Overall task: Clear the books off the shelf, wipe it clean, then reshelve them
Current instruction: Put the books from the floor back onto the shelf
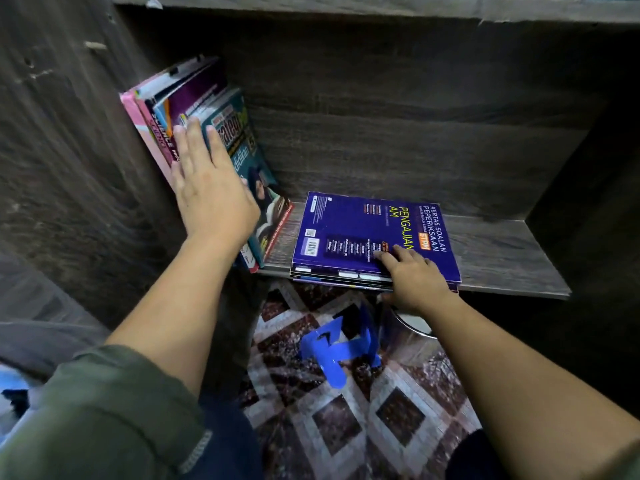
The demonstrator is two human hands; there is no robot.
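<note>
The leaning books stand tilted against the shelf's side wall at about ten o'clock. Only the left hand, fingers straight and pressed flat on the outermost cover, props them. If that palm lifts, I judge the row will slump toward three o'clock and fan out, since no support stands beside it. The flat stack lies near the centre of the shelf, overhanging its front lip. The right hand pinches it there, fingers on the purple cover, thumb seemingly beneath. Held at one edge, the thin books could shear apart and spill. Below, at six o'clock, a blue bookend lies on the patterned floor.
</note>
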